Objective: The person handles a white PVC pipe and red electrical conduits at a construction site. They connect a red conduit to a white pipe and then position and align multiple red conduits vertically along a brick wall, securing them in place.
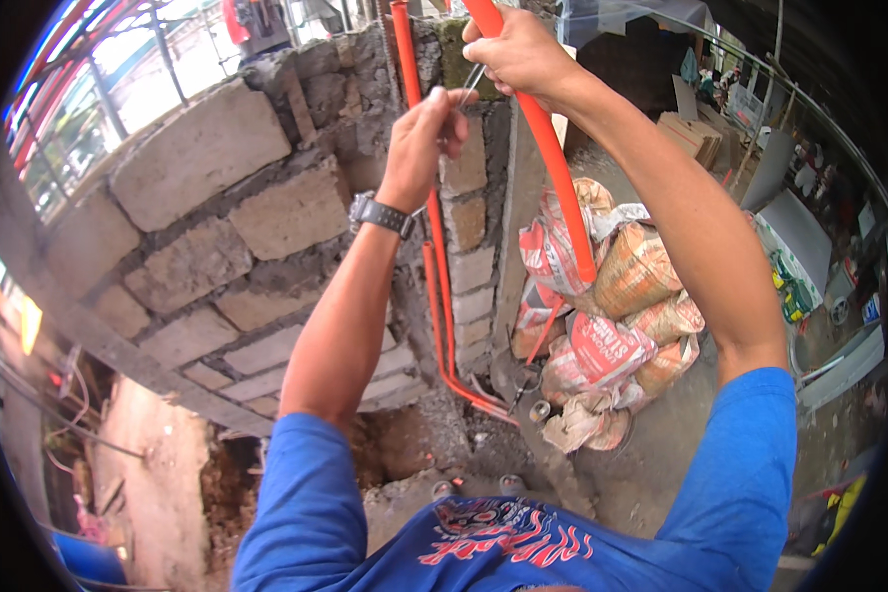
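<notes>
Both my arms are raised in front of a block wall (296, 207). My right hand (535, 61) is closed round a long orange conduit pipe (562, 187), which slants down to the right, its lower end in front of the sacks. A thin, shiny wire (473, 81) shows between my hands. Fingers curled, my left hand (424, 138) appears to pinch that wire near the wall. Just behind the left hand, another orange pipe (406, 54) runs down the wall; beside it stands a shorter orange pipe (431, 306). Both bend near the floor.
Several filled sacks (636, 271) are piled on the floor at right, close to a concrete edge (511, 257). Broken ground (395, 444) lies at the wall's foot. Cardboard (691, 138) and mixed clutter fill the far right. Metal bars (109, 89) stand at the upper left.
</notes>
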`<state>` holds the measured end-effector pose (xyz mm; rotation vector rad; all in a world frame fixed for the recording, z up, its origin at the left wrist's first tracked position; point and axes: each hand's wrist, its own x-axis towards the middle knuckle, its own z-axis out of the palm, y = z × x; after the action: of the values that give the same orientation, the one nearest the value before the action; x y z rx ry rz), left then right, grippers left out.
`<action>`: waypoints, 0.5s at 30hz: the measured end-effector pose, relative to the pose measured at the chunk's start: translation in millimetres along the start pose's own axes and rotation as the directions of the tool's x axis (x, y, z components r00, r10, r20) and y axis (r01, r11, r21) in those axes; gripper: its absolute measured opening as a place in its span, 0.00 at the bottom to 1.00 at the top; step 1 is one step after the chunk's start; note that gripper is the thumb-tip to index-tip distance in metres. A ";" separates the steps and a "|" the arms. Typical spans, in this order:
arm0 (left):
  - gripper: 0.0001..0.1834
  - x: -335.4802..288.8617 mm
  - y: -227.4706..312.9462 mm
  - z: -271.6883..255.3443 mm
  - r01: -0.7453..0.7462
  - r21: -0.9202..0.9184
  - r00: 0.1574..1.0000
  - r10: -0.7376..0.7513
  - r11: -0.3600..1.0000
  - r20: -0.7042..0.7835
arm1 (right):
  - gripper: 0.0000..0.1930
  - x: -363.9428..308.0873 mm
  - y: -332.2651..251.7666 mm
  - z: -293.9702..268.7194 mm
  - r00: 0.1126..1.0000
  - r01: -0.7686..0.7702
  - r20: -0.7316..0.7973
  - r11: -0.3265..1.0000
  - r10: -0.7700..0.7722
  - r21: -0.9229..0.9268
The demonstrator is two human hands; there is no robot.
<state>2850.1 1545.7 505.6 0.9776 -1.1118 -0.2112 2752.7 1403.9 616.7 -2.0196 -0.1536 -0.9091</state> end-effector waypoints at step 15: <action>0.21 13.7 42.0 20.6 -0.219 0.195 0.976 0.214 0.956 0.047 | 0.08 -21.5 -66.2 -50.8 0.996 -0.032 -0.082 0.984 0.047 0.177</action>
<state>2826.6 1550.7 548.0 1.0226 -1.2711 0.0675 2681.3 1409.2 664.7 -1.8122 -0.1408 -0.9229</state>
